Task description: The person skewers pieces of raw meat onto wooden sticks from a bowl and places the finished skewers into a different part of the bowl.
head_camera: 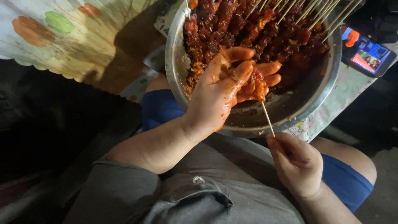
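Red marinade coated the left hand point(217, 93), which was held over the near rim of a metal bowl point(253, 122) with its fingers curled and clamped on a piece of marinated meat point(253, 86). A thin wooden skewer point(268, 119) was run up from below into that piece; its lower end was pinched between the thumb and fingers of the right hand point(295, 161), which was kept low over the lap and appeared largely clean. The meat was thus held just above the bare, sauce-smeared part of the bowl, on the side nearest the body.

Behind it, the far half of the bowl was filled with finished skewers point(257, 29), their sticks fanned out toward the upper right (how many there were could not be counted). A phone point(367, 52) with a lit screen was laid just beside the bowl on a patterned cloth point(62, 37).

The step in hand was judged to be threading: a piece was being pushed onto the stick. The next move was judged to call for a firm grip kept on the slippery meat while the point was driven straight through its middle, clear of the left fingers, since a slanted push could bring the tip out against the palm.
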